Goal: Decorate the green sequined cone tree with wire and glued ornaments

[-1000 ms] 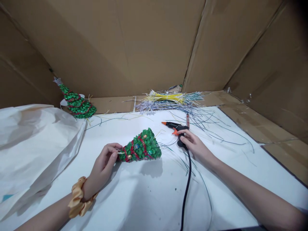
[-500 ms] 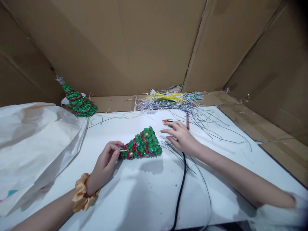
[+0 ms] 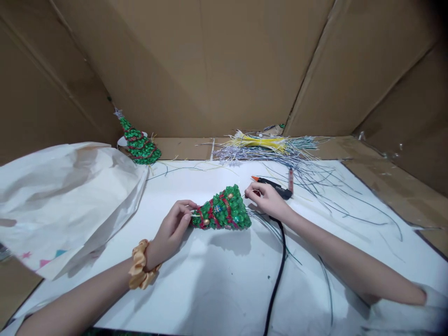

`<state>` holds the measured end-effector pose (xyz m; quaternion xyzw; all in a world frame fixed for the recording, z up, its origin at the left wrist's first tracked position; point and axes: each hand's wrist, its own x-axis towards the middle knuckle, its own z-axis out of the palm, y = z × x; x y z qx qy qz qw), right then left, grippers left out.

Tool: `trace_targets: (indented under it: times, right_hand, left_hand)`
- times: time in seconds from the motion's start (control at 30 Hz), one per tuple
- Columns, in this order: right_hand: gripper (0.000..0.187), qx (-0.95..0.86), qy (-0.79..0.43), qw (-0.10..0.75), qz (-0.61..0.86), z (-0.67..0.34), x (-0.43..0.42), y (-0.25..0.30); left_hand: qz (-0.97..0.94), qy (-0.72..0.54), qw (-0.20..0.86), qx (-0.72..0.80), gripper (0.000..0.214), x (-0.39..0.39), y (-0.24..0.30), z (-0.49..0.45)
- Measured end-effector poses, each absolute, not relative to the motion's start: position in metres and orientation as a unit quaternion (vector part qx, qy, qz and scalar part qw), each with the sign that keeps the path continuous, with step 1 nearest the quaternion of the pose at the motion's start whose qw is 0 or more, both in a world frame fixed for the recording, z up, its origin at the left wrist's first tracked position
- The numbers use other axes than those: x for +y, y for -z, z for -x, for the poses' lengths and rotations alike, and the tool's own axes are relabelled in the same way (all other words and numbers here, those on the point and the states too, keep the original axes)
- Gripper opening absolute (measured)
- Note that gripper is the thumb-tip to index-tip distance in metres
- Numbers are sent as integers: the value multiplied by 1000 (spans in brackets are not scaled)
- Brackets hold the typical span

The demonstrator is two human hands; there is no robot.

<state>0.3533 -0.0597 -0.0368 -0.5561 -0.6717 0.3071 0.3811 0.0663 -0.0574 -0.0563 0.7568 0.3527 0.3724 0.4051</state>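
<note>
My left hand (image 3: pixel 178 221) grips the narrow top of a small green Christmas tree ornament (image 3: pixel 224 210). The tree lies tilted on its side, its wide base toward the right, with red garland and gold balls. At that base, the fingertips of my right hand (image 3: pixel 268 198) are pinched on a thin wire (image 3: pixel 244 196) that sticks out. Just behind the right hand lies a black glue gun (image 3: pixel 275 185) with an orange tip, partly covered by the hand. Its black cord (image 3: pixel 282 261) runs to the front edge.
A second Christmas tree (image 3: pixel 140 142) with a star on top stands at the back left, beside a large white plastic bag (image 3: pixel 87 186). Bundled yellow and white wires (image 3: pixel 262 142) and loose dark wires (image 3: pixel 336 186) spread over the back right. Cardboard walls (image 3: pixel 210 70) enclose the white table (image 3: pixel 224 289).
The fingers of my right hand, spread before, have closed on the wire at the tree's base. My left hand keeps its hold on the tree. The whole view has shifted somewhat left.
</note>
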Motion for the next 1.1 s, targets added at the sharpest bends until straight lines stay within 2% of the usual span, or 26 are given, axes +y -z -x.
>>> trace_targets:
  times: [0.17,0.3,0.47,0.63,0.8,1.1]
  right_hand:
    - [20,-386,-562,526,508,-337,-65,35]
    - [22,-236,-633,572,465,-321,-70,37]
    - [26,-248,-580,610,479,-306,-70,42]
    - [30,-386,-459,598,531,-300,-68,45]
    - [33,-506,-389,567,521,-304,-69,42]
    - [35,-529,-374,570,506,-305,-67,44]
  left_hand:
    - [-764,-353,412,348,16,-57,55,-67]
    - [-762,-346,416,355,18,-57,51,-68]
    - [-713,-329,500,366,16,-54,46,-70]
    - [-712,-265,536,367,22,-50,42,-71]
    - [-735,-203,530,370,32,-49,37,-71]
    - [-808,-143,447,355,37,-55,25,-75]
